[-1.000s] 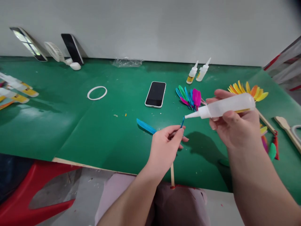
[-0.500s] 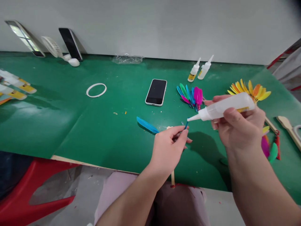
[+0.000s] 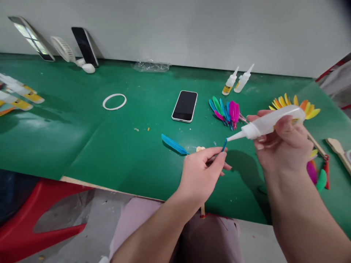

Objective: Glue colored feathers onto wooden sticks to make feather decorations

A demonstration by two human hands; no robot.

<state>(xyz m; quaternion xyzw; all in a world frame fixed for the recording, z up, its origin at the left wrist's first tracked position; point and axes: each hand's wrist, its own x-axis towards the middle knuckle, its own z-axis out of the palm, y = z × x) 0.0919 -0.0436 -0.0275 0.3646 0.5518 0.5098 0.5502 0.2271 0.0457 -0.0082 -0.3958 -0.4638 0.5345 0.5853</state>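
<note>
My left hand point(image 3: 201, 173) pinches a thin blue feather stem point(image 3: 224, 144) upright between thumb and forefinger. A blue feather point(image 3: 174, 144) reaches out to the left of that hand; the hand hides whether it joins the stem. My right hand point(image 3: 287, 146) grips a white glue bottle point(image 3: 270, 123), tilted, its nozzle touching or nearly touching the stem's tip. Behind the left hand shows a small pale wooden piece point(image 3: 200, 149). A wooden stick point(image 3: 203, 210) with a red end pokes out below that hand at the table edge.
Beyond my hands lie a bundle of coloured feathers point(image 3: 233, 112), a phone point(image 3: 184, 106) and two small glue bottles point(image 3: 229, 83). Yellow feathers point(image 3: 311, 109) and a wooden handle point(image 3: 338, 151) are at the right. Further left are a white ring point(image 3: 114, 102) and a small fan point(image 3: 63, 49).
Both hands appear slightly further right, along with the whole scene, as the view shifts. The bottle's nozzle stays at the stem's tip, and both grips are kept.
</note>
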